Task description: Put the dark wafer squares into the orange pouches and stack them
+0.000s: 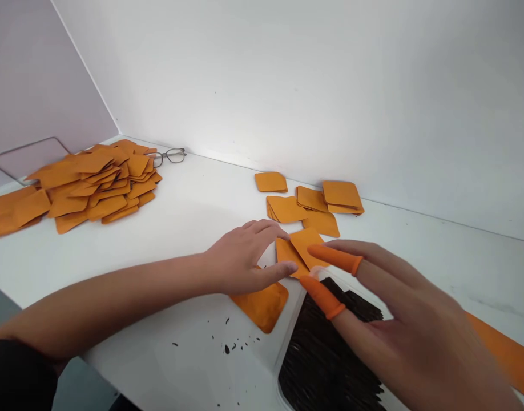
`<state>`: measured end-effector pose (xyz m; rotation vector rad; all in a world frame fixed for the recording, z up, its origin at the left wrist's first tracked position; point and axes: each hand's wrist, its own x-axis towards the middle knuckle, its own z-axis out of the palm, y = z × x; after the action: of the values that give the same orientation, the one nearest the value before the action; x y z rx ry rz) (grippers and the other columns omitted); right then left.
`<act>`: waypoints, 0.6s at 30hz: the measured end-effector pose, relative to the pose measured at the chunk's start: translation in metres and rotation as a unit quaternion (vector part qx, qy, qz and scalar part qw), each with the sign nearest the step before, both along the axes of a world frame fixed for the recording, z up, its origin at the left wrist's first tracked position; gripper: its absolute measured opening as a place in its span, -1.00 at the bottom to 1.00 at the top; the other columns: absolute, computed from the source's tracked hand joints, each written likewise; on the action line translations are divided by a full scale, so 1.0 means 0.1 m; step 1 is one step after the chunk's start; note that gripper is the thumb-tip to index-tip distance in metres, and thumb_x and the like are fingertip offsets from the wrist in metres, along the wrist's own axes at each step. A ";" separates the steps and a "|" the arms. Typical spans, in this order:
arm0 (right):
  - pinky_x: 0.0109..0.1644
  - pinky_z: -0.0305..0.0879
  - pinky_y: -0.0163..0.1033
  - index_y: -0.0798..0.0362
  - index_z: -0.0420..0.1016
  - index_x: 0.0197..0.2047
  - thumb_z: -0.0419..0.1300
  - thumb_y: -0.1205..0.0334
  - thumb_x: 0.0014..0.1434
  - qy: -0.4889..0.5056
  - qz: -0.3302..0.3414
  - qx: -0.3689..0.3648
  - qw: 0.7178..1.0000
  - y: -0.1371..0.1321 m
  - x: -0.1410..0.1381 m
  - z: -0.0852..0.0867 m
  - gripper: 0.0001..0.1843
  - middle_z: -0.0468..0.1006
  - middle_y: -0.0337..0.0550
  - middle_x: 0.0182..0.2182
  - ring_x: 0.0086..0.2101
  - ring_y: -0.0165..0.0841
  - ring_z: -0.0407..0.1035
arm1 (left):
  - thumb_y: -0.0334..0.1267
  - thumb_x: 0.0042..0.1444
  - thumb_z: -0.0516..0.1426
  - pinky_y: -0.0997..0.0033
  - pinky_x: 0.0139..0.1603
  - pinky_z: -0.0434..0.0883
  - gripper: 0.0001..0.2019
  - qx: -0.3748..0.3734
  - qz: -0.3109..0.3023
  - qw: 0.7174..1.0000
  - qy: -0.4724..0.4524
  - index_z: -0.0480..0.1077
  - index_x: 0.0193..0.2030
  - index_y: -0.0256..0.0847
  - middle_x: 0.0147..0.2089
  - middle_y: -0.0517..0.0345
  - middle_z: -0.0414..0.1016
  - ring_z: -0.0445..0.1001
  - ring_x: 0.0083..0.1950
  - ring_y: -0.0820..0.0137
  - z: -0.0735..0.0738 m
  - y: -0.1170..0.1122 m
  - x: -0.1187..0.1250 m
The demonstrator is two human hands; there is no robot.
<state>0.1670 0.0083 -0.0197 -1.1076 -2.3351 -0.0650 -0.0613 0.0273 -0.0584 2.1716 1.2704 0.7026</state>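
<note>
My left hand [245, 257] lies on the white table with fingers spread, its thumb and fingertips resting on small orange packets [298, 248]. A larger orange packet [262, 305] sits partly under its palm. My right hand [394, 319] hovers open over a clear tray [287, 337] full of thin dark sticks [326, 359]. Orange rubber cots cover its thumb and forefinger, and both tips reach toward the same small packets.
A big heap of orange packets [86, 185] lies at the far left, with eyeglasses [170, 155] behind it. Several more packets [313, 202] lie near the back wall. An orange strip [506, 354] runs along the right. Dark crumbs [232, 345] dot the table.
</note>
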 end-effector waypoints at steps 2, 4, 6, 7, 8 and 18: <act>-0.55 0.45 -0.49 -0.22 0.50 0.07 0.17 -0.05 0.35 0.025 -0.015 -0.016 0.999 -0.03 0.03 0.09 -0.72 0.54 -0.32 0.03 -0.11 -0.39 0.50 | 0.26 0.28 0.05 -0.07 0.42 0.29 -0.35 -0.066 -0.047 0.995 0.062 0.28 0.32 -0.14 0.40 -0.04 0.33 0.26 0.44 0.06 0.14 -0.08 -0.11; -0.62 0.37 -0.52 -0.25 0.51 0.07 0.21 -0.06 0.33 0.047 -0.037 -0.008 0.998 -0.07 0.04 0.18 -0.72 0.55 -0.33 -0.02 -0.18 -0.43 0.49 | 0.27 0.23 0.12 -0.05 0.43 0.27 -0.30 -0.066 -0.080 0.989 0.104 0.27 0.35 -0.12 0.41 -0.01 0.33 0.25 0.45 0.06 0.16 -0.20 -0.23; -0.41 0.52 -0.40 -0.22 0.51 0.08 0.23 -0.03 0.34 0.074 -0.058 0.028 0.995 -0.10 0.03 0.25 -0.72 0.56 -0.29 -0.08 -0.18 -0.39 0.49 | 0.29 0.15 0.20 -0.06 0.42 0.27 -0.22 -0.045 -0.058 0.988 0.132 0.28 0.36 -0.17 0.39 -0.05 0.37 0.29 0.41 0.04 0.04 -0.32 -0.30; -0.27 0.56 -0.31 -0.19 0.52 0.08 0.25 0.00 0.34 0.086 -0.061 0.051 0.993 -0.11 0.01 0.27 -0.72 0.57 -0.26 -0.11 -0.17 -0.37 0.49 | 0.31 0.11 0.22 -0.08 0.39 0.29 -0.18 -0.033 -0.036 0.989 0.142 0.29 0.36 -0.19 0.37 -0.07 0.39 0.33 0.39 0.02 -0.05 -0.37 -0.32; -0.15 0.56 -0.24 -0.16 0.53 0.07 0.26 0.03 0.33 0.094 -0.056 0.073 0.991 -0.12 0.00 0.28 -0.73 0.57 -0.23 -0.14 -0.17 -0.35 0.49 | 0.32 0.09 0.23 -0.11 0.38 0.29 -0.17 -0.019 -0.014 0.989 0.148 0.30 0.35 -0.19 0.36 -0.07 0.41 0.34 0.39 -0.01 -0.14 -0.41 -0.31; 0.07 0.47 0.00 -0.16 0.51 0.10 0.25 0.08 0.33 0.072 -0.047 0.118 0.989 -0.08 0.03 0.29 -0.72 0.56 -0.15 -0.05 -0.04 -0.18 0.47 | -0.08 0.00 0.40 -0.12 0.25 0.43 -0.01 -0.066 0.082 0.994 0.036 0.04 0.49 -0.25 0.13 -0.10 0.58 0.48 0.19 0.02 -0.28 -0.38 -0.04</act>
<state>0.1696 0.0007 0.0091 -1.0653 -2.0858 -0.2807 -0.0648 -0.0102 -0.0865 2.0184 1.5029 0.5907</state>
